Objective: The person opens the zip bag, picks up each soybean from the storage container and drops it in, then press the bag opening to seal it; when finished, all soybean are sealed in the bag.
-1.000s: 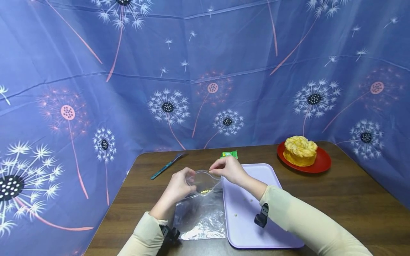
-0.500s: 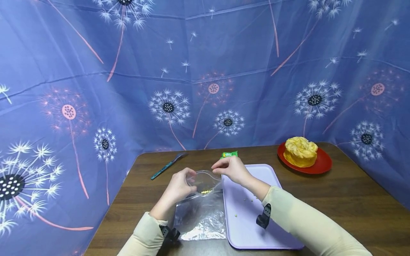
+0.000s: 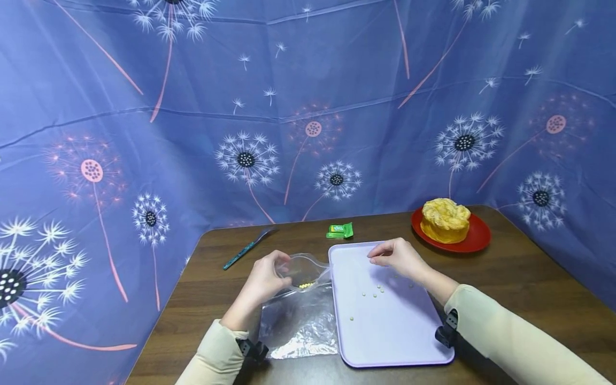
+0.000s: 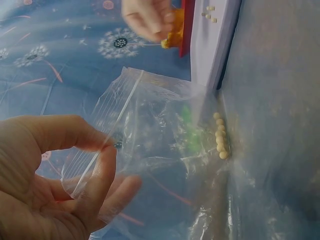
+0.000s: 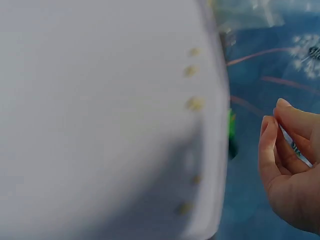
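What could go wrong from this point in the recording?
Only the left hand grips the open bag, so it might tip and spill the beads inside.

The right hand hovers over the tray, where loose beads lie; a careless brush could scatter them.

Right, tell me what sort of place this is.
Probably a staged tabletop workspace indoors: dandelion-print cloth hangs behind a wooden table, which bears a lilac tray and a red plate with what looks like cake.
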The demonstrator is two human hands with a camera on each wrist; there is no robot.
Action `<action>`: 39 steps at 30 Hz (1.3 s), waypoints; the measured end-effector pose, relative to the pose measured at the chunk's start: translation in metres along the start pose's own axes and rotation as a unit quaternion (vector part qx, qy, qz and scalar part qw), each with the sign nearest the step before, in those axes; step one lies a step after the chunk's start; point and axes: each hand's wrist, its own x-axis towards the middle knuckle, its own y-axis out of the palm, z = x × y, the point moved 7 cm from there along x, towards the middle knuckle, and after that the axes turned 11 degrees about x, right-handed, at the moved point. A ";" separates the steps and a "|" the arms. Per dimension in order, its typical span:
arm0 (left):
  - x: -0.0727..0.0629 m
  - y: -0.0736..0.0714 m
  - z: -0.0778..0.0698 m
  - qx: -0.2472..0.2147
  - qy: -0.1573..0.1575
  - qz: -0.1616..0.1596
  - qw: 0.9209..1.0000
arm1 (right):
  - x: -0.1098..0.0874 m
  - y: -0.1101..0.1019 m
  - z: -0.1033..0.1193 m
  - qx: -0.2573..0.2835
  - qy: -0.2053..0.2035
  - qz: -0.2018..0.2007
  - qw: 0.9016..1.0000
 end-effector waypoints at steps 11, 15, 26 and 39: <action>0.001 0.000 0.002 -0.006 0.001 -0.006 1.000 | -0.027 -0.024 -0.039 -0.121 0.018 -0.027 0.992; 0.001 -0.001 0.004 -0.004 0.002 -0.010 1.000 | -0.027 -0.019 -0.042 -0.134 0.016 0.000 0.991; 0.000 0.000 0.003 -0.003 0.009 -0.011 1.000 | -0.023 -0.018 -0.036 -0.147 0.005 0.001 0.989; -0.001 -0.002 0.004 0.002 0.002 -0.013 1.000 | 0.017 0.029 0.037 -0.024 -0.028 -0.005 0.999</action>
